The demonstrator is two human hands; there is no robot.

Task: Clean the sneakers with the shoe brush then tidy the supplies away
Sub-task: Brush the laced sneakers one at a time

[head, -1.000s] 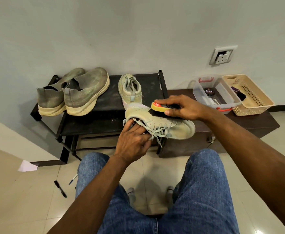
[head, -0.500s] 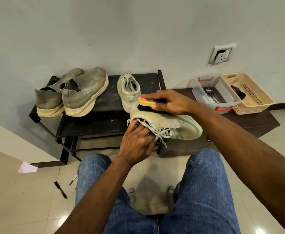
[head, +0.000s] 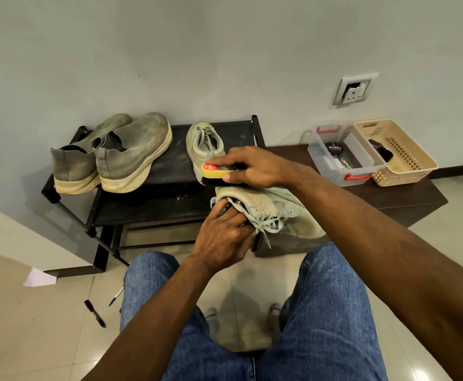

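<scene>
Two hands are busy with one pale green sneaker (head: 263, 204). My left hand (head: 224, 237) grips it at the opening, fingers tucked inside by the laces, and holds it up in front of the shoe rack (head: 169, 171). My right hand (head: 252, 169) is wrapped around the yellow shoe brush (head: 215, 173), and its dark bristles touch the heel end of the sneaker.

A second ago the brush sat further along the side, nearer the middle. Now it has slid back toward the heel, and the sneaker has tipped a little. So I think I am mid-scrub, working along the shoe.

Its twin sneaker (head: 204, 141) waits on the rack, next to the grey slip-on pair (head: 131, 152), which looks dusty. On the dark desk (head: 406, 199) stand a clear box (head: 343, 158) with a polish tin (head: 333, 147) and a beige basket (head: 397, 152). Tidying comes later, I think.
</scene>
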